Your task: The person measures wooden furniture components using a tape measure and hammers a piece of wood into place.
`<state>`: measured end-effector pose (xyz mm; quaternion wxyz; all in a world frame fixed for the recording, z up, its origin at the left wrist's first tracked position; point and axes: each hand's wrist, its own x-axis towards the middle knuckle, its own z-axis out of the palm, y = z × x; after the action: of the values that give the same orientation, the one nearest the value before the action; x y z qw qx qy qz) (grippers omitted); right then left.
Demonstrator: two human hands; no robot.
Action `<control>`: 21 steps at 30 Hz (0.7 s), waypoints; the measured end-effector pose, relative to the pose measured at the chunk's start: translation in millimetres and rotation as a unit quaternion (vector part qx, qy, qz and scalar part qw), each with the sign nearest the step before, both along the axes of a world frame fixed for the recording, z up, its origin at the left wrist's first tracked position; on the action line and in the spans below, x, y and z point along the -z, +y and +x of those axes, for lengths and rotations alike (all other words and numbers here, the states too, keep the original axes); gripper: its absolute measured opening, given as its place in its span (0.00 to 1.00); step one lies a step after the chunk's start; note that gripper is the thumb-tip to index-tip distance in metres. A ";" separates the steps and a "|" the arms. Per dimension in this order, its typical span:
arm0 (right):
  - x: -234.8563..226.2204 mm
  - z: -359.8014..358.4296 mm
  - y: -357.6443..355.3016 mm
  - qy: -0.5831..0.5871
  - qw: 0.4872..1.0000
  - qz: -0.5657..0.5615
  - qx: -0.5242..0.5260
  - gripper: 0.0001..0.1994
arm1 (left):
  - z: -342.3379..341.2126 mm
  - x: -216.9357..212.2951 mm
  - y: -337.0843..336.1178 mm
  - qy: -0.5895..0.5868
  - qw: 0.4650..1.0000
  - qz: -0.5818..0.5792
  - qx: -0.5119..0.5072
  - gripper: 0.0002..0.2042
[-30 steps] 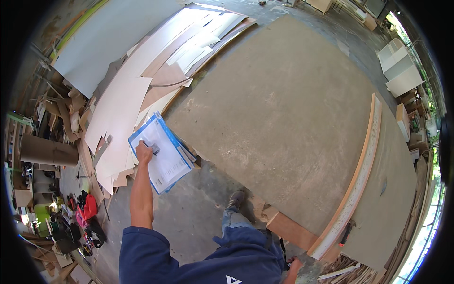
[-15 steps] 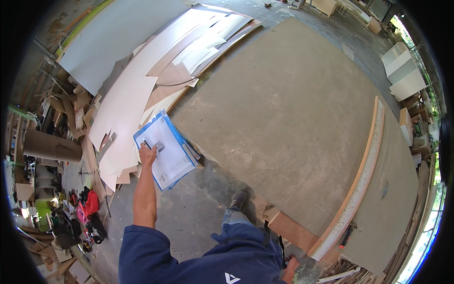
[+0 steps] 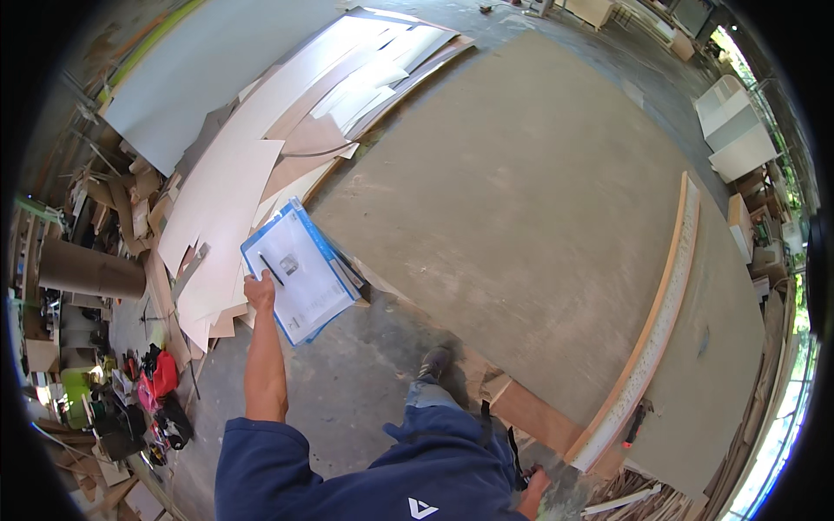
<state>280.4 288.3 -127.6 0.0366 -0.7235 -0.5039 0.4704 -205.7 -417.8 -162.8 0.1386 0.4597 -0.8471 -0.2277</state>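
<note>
My left hand is closed at the left edge of a blue folder, its thumb and fingers bent over the rim. White printed sheets lie on the folder, and a dark pen rests slantwise on the top sheet, just beyond my fingertips. Under the folder's right side more blue folders show at the edge. Low by my right hip is my right hand, near a black strap; its fingers are mostly hidden.
A large grey-brown board lies to the right, with a long curved wood-edged strip and a red-and-black tool on it. Thin white sheets pile up at left. Bags and clutter lie on the floor at lower left.
My left hand has drawn back slightly left off the pen to the folder's edge, leaving the pen fully visible on the sheet. The view has shifted a little.
</note>
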 end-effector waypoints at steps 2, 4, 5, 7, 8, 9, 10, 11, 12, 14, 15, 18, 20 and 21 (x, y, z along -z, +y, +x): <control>-1.5 -1.6 2.3 0.010 0.999 -0.011 0.048 0.10 | 20.3 25.7 -55.3 0.037 0.996 -0.075 -0.020 0.30; 9.8 12.7 14.9 0.023 0.997 0.008 0.079 0.09 | 41.8 40.1 -61.4 0.106 0.984 -0.142 -0.006 0.27; 11.3 36.4 16.5 0.038 0.992 0.028 0.115 0.09 | 33.4 39.2 -23.6 0.161 0.976 -0.143 0.038 0.26; 13.3 75.4 24.6 0.048 0.979 0.080 0.179 0.11 | 35.9 19.1 62.3 0.202 0.968 -0.112 0.100 0.22; 10.6 75.5 27.8 0.058 0.972 0.098 0.207 0.13 | 46.3 -4.0 103.5 0.216 0.965 -0.096 0.110 0.21; 4.9 77.0 32.3 0.067 0.963 0.116 0.232 0.15 | 59.7 -30.6 150.9 0.228 0.957 -0.082 0.156 0.20; 7.6 89.8 42.7 0.089 0.955 0.150 0.239 0.15 | 73.5 -54.9 200.9 0.241 0.947 -0.065 0.202 0.19; 9.6 100.5 53.2 0.111 0.947 0.180 0.243 0.15 | 89.1 -76.7 245.4 0.239 0.939 -0.002 0.245 0.17; 6.5 105.6 63.4 0.087 0.942 0.226 0.232 0.14 | 106.2 -94.0 286.7 0.235 0.927 0.058 0.285 0.16; -18.4 81.0 84.7 0.039 0.935 0.306 0.178 0.11 | 140.1 -116.6 357.7 0.250 0.852 0.156 0.432 0.13; -42.1 64.2 93.7 0.011 0.930 0.341 0.135 0.09 | 157.0 -125.0 389.2 0.242 0.807 0.203 0.499 0.11; -73.0 52.6 137.8 -0.082 0.852 0.506 -0.109 0.10 | 204.3 -158.9 481.6 0.136 0.662 0.344 0.652 0.09; -104.2 20.4 162.4 -0.083 0.859 0.473 -0.178 0.14 | 229.9 -173.7 535.0 0.070 0.578 0.348 0.735 0.12; -115.1 -0.2 173.6 -0.074 0.846 0.481 -0.218 0.16 | 244.4 -173.3 561.7 0.077 0.542 0.312 0.776 0.14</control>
<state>280.1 461.9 -12.5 0.2396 -0.5191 -0.8130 0.1100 38.7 143.9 10.5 -0.1798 -0.3826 -0.7347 -0.5306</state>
